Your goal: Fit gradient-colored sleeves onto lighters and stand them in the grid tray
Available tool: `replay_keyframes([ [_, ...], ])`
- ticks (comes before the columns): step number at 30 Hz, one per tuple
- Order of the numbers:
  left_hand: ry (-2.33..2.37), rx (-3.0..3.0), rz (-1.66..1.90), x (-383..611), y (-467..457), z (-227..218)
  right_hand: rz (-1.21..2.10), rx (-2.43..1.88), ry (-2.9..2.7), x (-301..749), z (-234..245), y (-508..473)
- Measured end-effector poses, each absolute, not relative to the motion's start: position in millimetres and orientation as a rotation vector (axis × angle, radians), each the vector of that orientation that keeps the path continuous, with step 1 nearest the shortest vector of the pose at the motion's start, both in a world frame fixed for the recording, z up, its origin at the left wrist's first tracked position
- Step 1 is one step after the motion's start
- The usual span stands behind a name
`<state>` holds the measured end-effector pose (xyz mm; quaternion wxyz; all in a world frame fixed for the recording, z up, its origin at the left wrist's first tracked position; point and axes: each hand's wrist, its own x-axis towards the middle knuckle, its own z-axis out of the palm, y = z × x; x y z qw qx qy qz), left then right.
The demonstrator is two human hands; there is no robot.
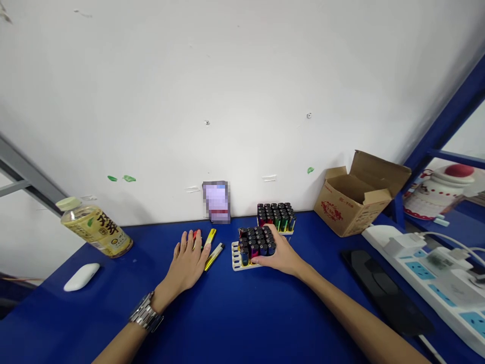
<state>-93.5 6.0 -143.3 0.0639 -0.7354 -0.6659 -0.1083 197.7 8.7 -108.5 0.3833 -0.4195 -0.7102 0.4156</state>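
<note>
My left hand (188, 260) lies flat on the blue table with its fingers apart. Its fingertips partly cover a red lighter (197, 234). Just right of it lie a yellow lighter (210, 236) and a shiny gold one (214, 257). My right hand (280, 253) grips the right side of a white rack (237, 263) with oval slots, thumb in front and fingers behind. Lighters (256, 240) with black ends up fill much of that rack; slots at its left side show bare. Behind it, near the wall, stands a second rack of lighters (276, 216).
A phone (216, 201) leans on the wall. At left are a tilted-looking drink bottle (96, 227) and a white rounded case (82, 276). To the right sit an open cardboard box (344, 199), a black phone (384, 290) and a white power strip (424, 283) with plugged chargers.
</note>
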Motion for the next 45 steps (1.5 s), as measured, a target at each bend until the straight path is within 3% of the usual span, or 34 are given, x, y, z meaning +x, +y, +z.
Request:
replay_keyframes([
  [9, -1.675, -2.461, -0.185, -78, 3, -123, 0.924, -1.047, -1.816, 199, -105, 8],
  [15, -1.859, -2.193, -0.427, -55, -5, -118, 0.969, -0.997, -1.777, 203, -107, 10],
  [22, -1.416, -2.816, -0.570, -22, -6, -76, 1.005, -0.956, -1.770, 203, -109, 9],
  [39, -2.329, -2.574, -1.782, 8, -11, -109, 1.045, -0.949, -1.752, 202, -105, 9],
  [42, -2.279, -2.560, -1.890, 7, -1, -114, 1.043, -0.939, -1.765, 203, -106, 10],
  [45, -2.145, -2.704, -1.768, 6, 1, -114, 1.032, -0.947, -1.773, 203, -107, 10],
])
